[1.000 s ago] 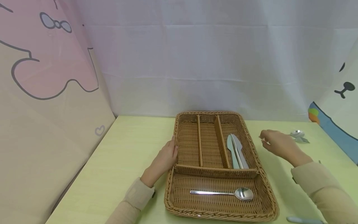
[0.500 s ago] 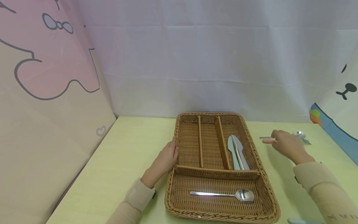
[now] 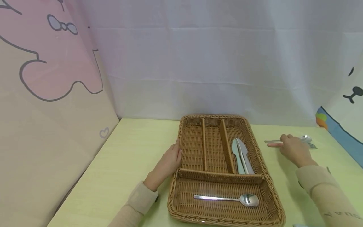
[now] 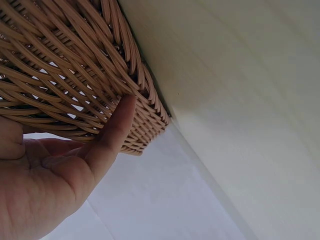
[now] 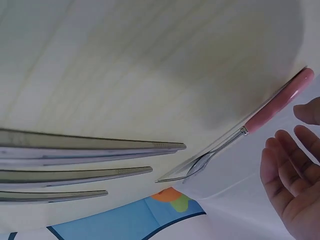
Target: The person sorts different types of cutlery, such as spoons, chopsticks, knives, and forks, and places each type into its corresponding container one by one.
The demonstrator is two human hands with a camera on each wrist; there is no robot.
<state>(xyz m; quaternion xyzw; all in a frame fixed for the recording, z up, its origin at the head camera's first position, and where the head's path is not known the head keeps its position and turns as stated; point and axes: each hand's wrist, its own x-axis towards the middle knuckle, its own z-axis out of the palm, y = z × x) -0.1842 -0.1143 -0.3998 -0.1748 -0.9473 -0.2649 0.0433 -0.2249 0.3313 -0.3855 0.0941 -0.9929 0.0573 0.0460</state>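
My left hand point(image 3: 168, 159) rests against the left side of the brown wicker basket point(image 3: 273, 192). In the left wrist view, its fingers lie along the woven outer wall point(image 4: 55, 65). My right hand point(image 3: 296, 149) is over a metal spoon point(image 3: 306, 138) and a pink-handled fork point(image 3: 274, 145) on the table, covering their middles. The right wrist view has its loosely curled fingers apart from the pink handle point(image 5: 282, 100), holding nothing. Inside the basket, a long-handled spoon point(image 3: 249, 200) lies in the front compartment. A mint knife point(image 3: 236, 154) and a grey knife point(image 3: 244, 151) lie in the right rear one.
Large fork tines point(image 5: 90, 152) loom close in the right wrist view. A pale blue piece point(image 3: 300, 225) just shows at the head view's bottom edge. White cloth point(image 3: 170, 63) stands behind the pale yellow table point(image 3: 136, 148), with printed cloth on both sides.
My right hand has moved slightly right and down over the spoon and the pink-handled fork, uncovering their handle ends. My left hand stays on the basket. The view shifts slightly.
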